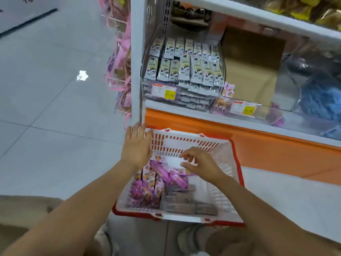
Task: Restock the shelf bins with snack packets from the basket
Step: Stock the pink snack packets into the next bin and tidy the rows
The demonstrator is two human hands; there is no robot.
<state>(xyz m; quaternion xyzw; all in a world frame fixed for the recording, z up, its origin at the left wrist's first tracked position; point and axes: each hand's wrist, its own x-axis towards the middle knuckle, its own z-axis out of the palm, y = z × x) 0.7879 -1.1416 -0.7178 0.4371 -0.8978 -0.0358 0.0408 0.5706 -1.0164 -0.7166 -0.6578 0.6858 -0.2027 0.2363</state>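
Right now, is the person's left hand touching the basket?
Touching. The head view shows the left hand lying flat, fingers straight, over the far left rim of the basket, with no gap showing between them.

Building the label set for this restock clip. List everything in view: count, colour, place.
basket: one, white with red rim, on floor before the shelf
purple packets: many, purple-pink, left part of basket
grey-brown packets: several, near side of basket
grey-white packets: many, filling left shelf bin
middle bin: one, clear, brown cardboard inside
price tags: two, white and yellow, on bin fronts
blue packets: heap, right bin
pink hanging packs: many, shelf's left end
left hand: fingers straight, on basket's far left corner
right hand: fingers loosely curled, over basket, nothing held
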